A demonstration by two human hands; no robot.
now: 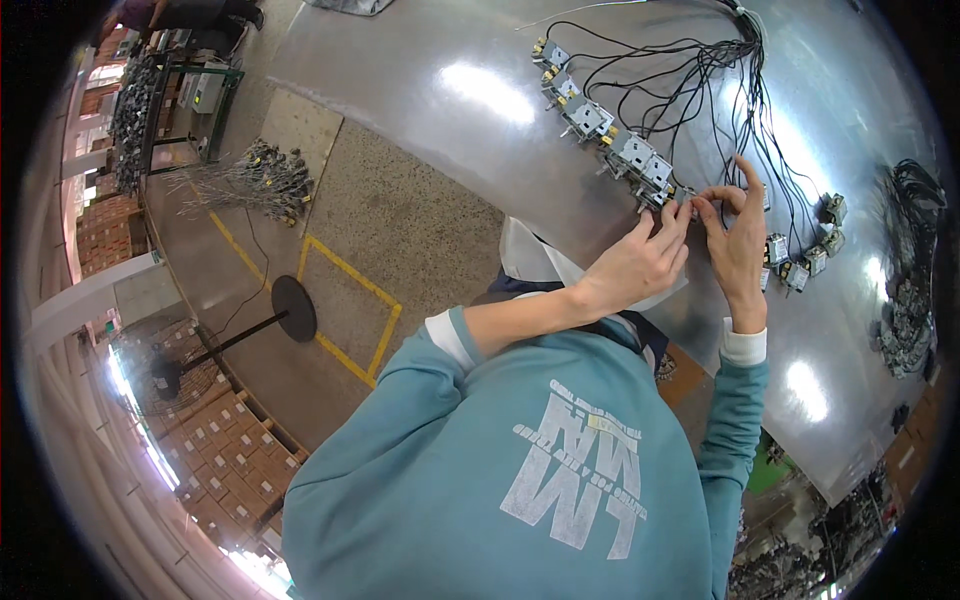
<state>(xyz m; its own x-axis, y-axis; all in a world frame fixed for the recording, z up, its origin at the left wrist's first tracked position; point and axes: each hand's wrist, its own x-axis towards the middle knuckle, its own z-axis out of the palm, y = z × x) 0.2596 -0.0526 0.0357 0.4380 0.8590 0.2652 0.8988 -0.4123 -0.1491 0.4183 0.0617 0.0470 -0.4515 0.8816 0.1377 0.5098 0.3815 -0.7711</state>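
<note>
Silvery wired parts lie heaped on the floor at the left, well apart from the bench. Further right, on the sheet-metal top, I have a slanting row of metal units set close together, with thin black leads about them. My left hand is at the lower end of that row, its fingers pinched together on the small end piece, which sits between both hands. On my right hand the thumb and a bent finger come close together beside that same piece, another finger pointing up, free; whether they grip it I cannot tell. Black wires gather into a bunch near the top edge. Beyond, a loose cluster of similar units lies near the right hand, and a dark coil of cable rests at the far right. I judge the work partway along: one piece is in hand, though whether row or cluster is the finished lot, I cannot tell.
</note>
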